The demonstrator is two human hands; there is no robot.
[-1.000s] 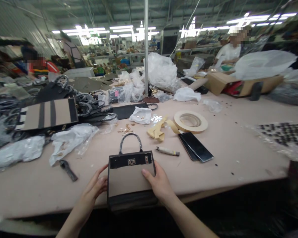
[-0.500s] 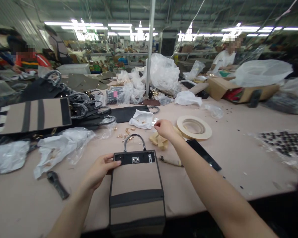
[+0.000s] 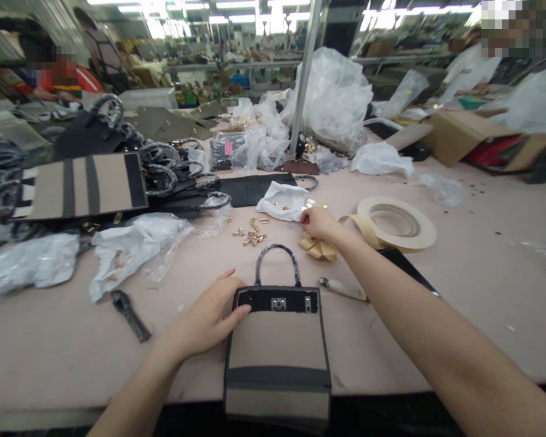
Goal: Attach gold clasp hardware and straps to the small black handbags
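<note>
A beige handbag with black stripes [image 3: 279,340] stands at the table's front edge, its looped handle up and metal fittings on its black top band. My left hand [image 3: 213,315] grips its upper left edge, thumb on the front, the other fingers partly hidden behind. Farther forward, my right hand [image 3: 321,223] has its fingertips pinched together beside small shiny pieces [image 3: 312,205] and a white pouch [image 3: 283,201]; whatever is between them is too small to make out. Gold-coloured hardware [image 3: 253,238] lies loose behind the handle. Folded tan tape [image 3: 317,247] sits just below my right hand.
A tape roll [image 3: 397,223] and a pale-handled tool [image 3: 344,289] lie to the right. On the left are a dark strap piece [image 3: 130,315], crumpled plastic bags [image 3: 139,243] and piled bag parts [image 3: 82,185]. A metal pole [image 3: 306,79] rises at the back. Other people work beyond.
The camera view has tilted down and turned left, so everything sits farther right in the picture. My left hand stays on the handbag; my right hand stays beside the small shiny pieces.
</note>
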